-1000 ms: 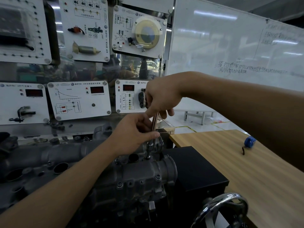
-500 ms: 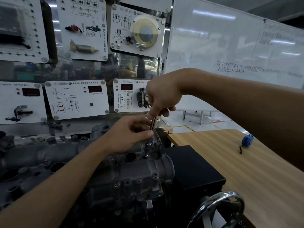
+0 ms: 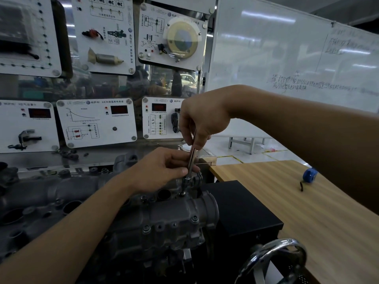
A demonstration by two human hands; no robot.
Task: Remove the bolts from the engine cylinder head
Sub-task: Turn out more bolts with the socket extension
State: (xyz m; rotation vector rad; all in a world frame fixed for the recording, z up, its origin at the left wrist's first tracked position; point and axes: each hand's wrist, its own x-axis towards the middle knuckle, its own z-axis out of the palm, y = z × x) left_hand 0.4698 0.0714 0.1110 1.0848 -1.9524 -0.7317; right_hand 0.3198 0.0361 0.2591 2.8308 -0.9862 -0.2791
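Workshop: bolt (image 3: pixel 182 194) below hands (image 3: pixel 162 167), under wrench (image 3: pixel 192 154)

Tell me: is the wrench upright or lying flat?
Nearly upright: the wrench stands on the cylinder head, left hand low, right hand high.

We read a round VW badge (image 3: pixel 87 102) beside a Chinese heading on the white rectangular panel with the curve graph (image 3: pixel 96 128), the same badge on the neighbouring white diagram panel (image 3: pixel 162 119), handwritten Chinese lines (image 3: pixel 289 85) on the glossy whiteboard (image 3: pixel 266 48), too faint for us.
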